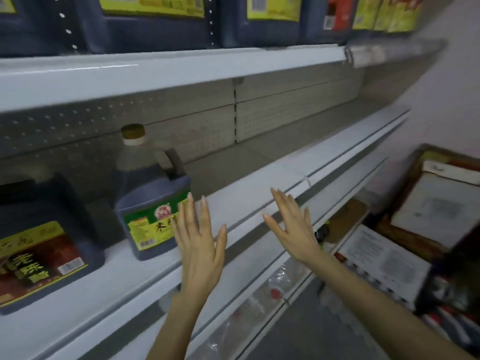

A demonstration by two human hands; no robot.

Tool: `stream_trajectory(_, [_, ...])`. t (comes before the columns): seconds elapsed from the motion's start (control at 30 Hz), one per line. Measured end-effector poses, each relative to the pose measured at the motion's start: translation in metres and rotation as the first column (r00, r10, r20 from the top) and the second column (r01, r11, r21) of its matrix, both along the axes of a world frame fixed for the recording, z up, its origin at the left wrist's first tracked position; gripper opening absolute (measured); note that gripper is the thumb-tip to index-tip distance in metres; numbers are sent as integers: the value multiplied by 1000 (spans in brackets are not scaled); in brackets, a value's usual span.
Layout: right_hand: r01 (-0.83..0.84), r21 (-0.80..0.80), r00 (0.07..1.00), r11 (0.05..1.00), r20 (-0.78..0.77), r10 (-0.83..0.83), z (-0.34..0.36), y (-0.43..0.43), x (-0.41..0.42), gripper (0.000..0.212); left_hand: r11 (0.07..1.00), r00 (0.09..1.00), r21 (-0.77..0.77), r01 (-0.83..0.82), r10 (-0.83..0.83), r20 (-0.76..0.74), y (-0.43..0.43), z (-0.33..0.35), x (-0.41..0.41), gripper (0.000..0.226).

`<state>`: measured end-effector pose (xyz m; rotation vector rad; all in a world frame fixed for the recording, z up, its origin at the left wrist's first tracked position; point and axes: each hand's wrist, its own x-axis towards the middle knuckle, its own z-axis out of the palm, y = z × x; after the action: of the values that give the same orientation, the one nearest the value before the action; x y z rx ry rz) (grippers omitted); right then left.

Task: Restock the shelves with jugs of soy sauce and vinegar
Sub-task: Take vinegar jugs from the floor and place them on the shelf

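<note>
Dark green-labelled plastic jug [152,203] stands on the white metal shelf [249,193], lower left of frame; left hand [201,245] and right hand [292,227] hover flat-fingered, holding nothing.

white shelf [272,175], two dark jugs [153,203] standing on it

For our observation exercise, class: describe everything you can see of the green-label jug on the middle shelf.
The jug is clear plastic holding dark liquid, squarish, narrowing to a neck with a white collar and olive cap. A handle sits at its right shoulder. Its green label bears a red emblem and yellow panel. It stands upright near the front of the shelf, right of a bigger jug. The left hand, fingers straight, overlaps the label; contact cannot be told.
</note>
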<state>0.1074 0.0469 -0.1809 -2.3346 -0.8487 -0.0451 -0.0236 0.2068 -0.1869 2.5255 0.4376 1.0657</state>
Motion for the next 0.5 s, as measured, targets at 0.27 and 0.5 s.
stream_trajectory(0.27, [336, -326, 939, 884, 184, -289, 1, -157, 36, 97, 893, 897, 305, 330, -196, -397, -40, 16, 71, 64])
stream_trajectory(0.5, [420, -621, 839, 662, -13, -544, -31, -314, 20, 78, 891, 708, 235, 389, -126, -695, -105, -9, 101, 115])
